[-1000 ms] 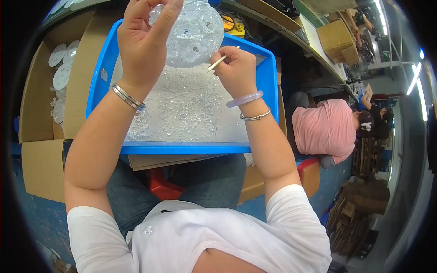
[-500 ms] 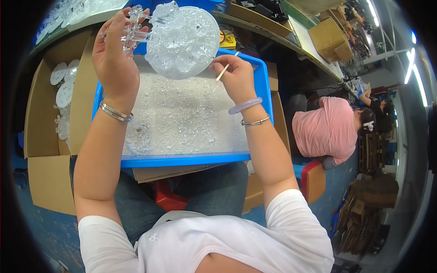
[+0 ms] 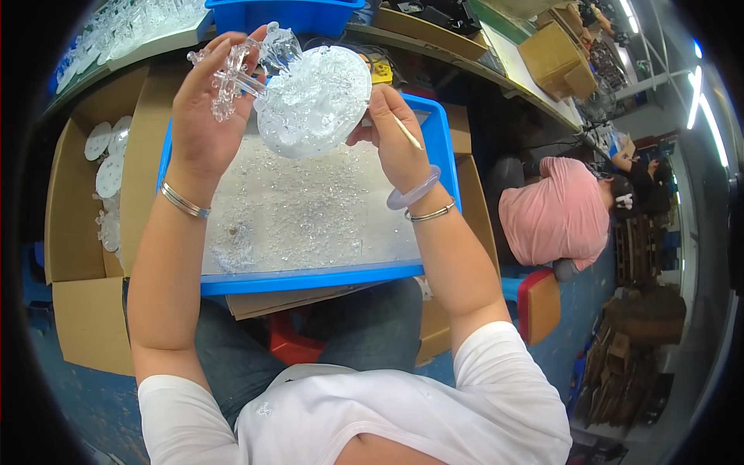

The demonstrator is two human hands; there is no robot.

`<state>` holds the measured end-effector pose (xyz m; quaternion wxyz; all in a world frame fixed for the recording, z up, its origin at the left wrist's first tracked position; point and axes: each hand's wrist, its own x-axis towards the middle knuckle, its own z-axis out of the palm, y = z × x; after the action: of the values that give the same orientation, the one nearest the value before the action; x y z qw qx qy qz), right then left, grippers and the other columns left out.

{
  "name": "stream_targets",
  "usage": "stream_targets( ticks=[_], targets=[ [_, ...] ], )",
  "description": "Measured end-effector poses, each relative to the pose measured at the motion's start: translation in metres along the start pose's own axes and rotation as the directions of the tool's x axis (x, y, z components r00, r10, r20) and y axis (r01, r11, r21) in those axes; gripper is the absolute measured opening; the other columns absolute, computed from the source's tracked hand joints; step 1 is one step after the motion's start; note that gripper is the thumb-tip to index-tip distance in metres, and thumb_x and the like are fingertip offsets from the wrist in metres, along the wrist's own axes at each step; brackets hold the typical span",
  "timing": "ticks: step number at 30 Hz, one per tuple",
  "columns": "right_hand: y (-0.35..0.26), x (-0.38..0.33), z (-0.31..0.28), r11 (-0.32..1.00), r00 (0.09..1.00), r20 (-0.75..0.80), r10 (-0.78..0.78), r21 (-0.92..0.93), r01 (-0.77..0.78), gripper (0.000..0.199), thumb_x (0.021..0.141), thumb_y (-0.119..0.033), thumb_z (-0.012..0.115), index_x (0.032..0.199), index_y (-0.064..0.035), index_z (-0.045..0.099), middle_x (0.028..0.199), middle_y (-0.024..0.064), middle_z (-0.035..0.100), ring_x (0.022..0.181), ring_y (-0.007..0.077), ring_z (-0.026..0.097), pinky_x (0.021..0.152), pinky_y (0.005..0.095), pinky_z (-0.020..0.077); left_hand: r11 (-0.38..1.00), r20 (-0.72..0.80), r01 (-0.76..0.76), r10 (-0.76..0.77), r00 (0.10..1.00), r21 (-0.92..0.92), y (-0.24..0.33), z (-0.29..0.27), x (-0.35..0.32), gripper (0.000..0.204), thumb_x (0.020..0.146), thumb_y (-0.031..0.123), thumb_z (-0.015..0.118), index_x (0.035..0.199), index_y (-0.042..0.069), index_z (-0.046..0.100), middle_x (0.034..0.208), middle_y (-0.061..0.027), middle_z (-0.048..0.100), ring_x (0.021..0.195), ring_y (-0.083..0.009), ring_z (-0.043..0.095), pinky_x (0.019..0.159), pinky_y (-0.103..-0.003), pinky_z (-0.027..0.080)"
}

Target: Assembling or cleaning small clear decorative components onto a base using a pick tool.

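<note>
My left hand is closed around the branching stem part of a clear plastic ornament with a round, disc-shaped base. The ornament is tilted above the tray, its disc to the right of the stem. My right hand has its thumb and fingers at the disc's right rim and also holds a thin pale stick, which points down to the right. Beneath both hands lies a blue-rimmed tray, its pale bottom scattered with many small clear pieces.
At the left stands an open cardboard box with clear round discs inside. A blue bin and yellow-handled tool are on the bench beyond. Another person in a pink shirt sits at the right.
The ornament has come lower and its disc has tilted. My right hand has turned at the rim, and its stick now slants down to the right instead of down to the left.
</note>
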<state>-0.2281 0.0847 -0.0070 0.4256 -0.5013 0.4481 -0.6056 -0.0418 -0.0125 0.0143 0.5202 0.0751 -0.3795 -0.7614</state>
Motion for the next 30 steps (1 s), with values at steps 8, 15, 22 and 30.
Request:
stream_targets(
  ticks=[8, 15, 22, 30],
  targets=[
    [0.003, -0.001, -0.004, 0.998, 0.998, -0.044, -0.045, -0.047, 0.043, 0.027, 0.089, -0.029, 0.035, 0.091, -0.0067, 0.049, 0.082, 0.0028, 0.056, 0.069, 0.0099, 0.053, 0.061, 0.0238, 0.0439, 0.962, 0.046, -0.061, 0.050, 0.998, 0.267, -0.001, 0.019, -0.004, 0.051, 0.076, 0.027, 0.052, 0.122, 0.010, 0.036, 0.117, -0.0126, 0.043, 0.103, -0.0159, 0.041, 0.090, -0.030, 0.030],
    [-0.002, 0.000, -0.003, 0.992, 0.997, -0.050, -0.056, -0.112, 0.050, 0.027, 0.088, -0.030, 0.036, 0.090, -0.0068, 0.051, 0.080, 0.0023, 0.056, 0.069, 0.0088, 0.053, 0.060, 0.0232, 0.0445, 0.963, 0.063, -0.055, 0.040, 0.997, 0.264, -0.003, -0.002, 0.003, 0.030, 0.085, 0.029, 0.043, 0.106, 0.009, 0.050, 0.115, -0.0103, 0.044, 0.097, -0.0145, 0.044, 0.086, -0.028, 0.034],
    [0.000, 0.003, -0.007, 1.000, 0.992, -0.127, 0.000, 0.014, 0.002, 0.024, 0.086, -0.028, 0.042, 0.090, -0.0058, 0.051, 0.076, 0.0015, 0.055, 0.066, 0.0085, 0.053, 0.059, 0.0224, 0.0448, 0.843, 0.195, -0.260, 0.188, 0.963, 0.471, -0.010, 0.008, -0.002, 0.031, 0.086, 0.032, 0.040, 0.095, 0.006, 0.055, 0.112, -0.0109, 0.048, 0.098, -0.0170, 0.048, 0.086, -0.029, 0.035],
    [0.002, 0.003, -0.004, 0.974, 0.976, -0.171, -0.138, -0.202, 0.102, 0.023, 0.086, -0.021, 0.041, 0.081, -0.0019, 0.053, 0.068, 0.0020, 0.054, 0.059, 0.0071, 0.051, 0.055, 0.0197, 0.0432, 0.691, 0.300, -0.389, 0.253, 0.920, 0.609, -0.008, 0.010, -0.005, 0.032, 0.085, 0.035, 0.041, 0.089, 0.008, 0.058, 0.110, -0.0099, 0.050, 0.101, -0.0183, 0.047, 0.086, -0.032, 0.034]
  ],
)
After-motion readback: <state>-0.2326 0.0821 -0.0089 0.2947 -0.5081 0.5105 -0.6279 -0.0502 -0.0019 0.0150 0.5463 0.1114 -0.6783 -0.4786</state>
